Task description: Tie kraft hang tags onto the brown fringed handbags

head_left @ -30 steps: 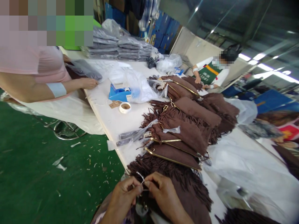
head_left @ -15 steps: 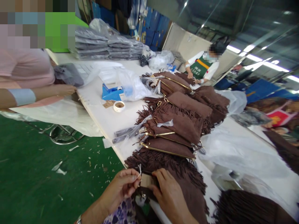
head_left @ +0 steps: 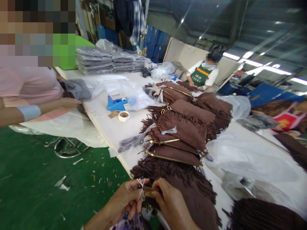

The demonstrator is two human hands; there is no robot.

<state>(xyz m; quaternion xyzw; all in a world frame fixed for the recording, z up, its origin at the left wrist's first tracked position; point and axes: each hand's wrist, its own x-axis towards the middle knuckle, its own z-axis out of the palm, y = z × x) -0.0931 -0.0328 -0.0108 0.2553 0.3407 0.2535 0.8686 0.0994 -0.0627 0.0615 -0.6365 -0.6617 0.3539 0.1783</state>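
At the bottom centre, my left hand (head_left: 127,199) pinches a thin white string (head_left: 141,187) that loops over its fingers. Beside it my right hand (head_left: 171,201) has its fingers closed on a tan tag (head_left: 150,192). Both hands are close together above the near table edge, next to a dark brown fringed bag (head_left: 189,188). Small metal parts under the hands are partly hidden. Beyond lies a row of brown bags (head_left: 184,131) with fringes and gold bars.
A blue tape dispenser (head_left: 117,103) and a tape roll (head_left: 123,116) lie on the white table (head_left: 100,119). Grey wrapped stacks (head_left: 96,60) stand behind. Clear plastic (head_left: 244,156) covers the right side. A person's arm (head_left: 48,110) reaches in at left; another person (head_left: 201,75) works at the far end.
My right hand has closed on the tag, which was lying flatter and more visible. The string now crosses over my left fingers. The whole view has shifted slightly.
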